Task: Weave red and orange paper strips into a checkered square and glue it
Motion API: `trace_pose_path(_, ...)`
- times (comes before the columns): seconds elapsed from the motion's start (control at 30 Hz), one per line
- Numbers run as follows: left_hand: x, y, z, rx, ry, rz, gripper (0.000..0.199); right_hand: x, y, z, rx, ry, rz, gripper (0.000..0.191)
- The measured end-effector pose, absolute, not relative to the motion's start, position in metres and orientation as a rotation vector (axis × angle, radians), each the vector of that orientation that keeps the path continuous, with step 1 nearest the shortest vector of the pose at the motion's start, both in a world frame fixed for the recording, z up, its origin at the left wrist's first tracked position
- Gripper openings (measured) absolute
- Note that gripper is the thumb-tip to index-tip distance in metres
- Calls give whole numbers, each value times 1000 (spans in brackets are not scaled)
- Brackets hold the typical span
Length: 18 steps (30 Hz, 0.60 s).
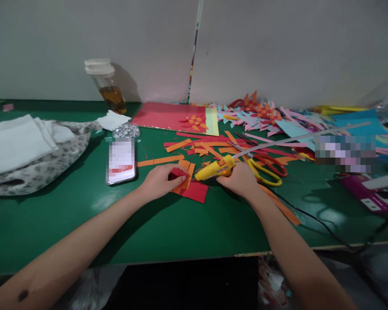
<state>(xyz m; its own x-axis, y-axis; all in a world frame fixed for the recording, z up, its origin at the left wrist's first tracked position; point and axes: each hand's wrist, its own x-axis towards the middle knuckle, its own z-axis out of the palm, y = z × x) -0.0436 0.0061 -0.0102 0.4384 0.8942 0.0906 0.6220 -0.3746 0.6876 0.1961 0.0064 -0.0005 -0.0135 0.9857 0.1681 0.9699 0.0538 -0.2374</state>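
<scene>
My right hand is wrapped round the handle of a yellow hot glue gun. Its nozzle points left, and a long clear glue stick runs out of its back. Just left of the nozzle, my left hand pinches a piece of woven paper strips, orange and red. Some of that piece is hidden by the fingers. Beneath it a red paper piece lies on the green table. The nozzle tip is close to the woven piece; whether they touch I cannot tell.
Loose paper strips, scissors with yellow handles and another red-handled pair lie behind my right hand. A phone, a bottle and a patterned cloth are left. A purple power strip sits right, near the black cord.
</scene>
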Motion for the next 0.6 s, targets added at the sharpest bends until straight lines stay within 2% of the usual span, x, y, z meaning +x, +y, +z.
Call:
trace_pose_path(0.4,-40,3,-6,2107,1456,575,26,200,8,2,-1957,-2059,203,18)
trace_pose_path(0.6,-41,2,-7,2155,1335,561,24,206,5,2,-1936,-2029,345,20)
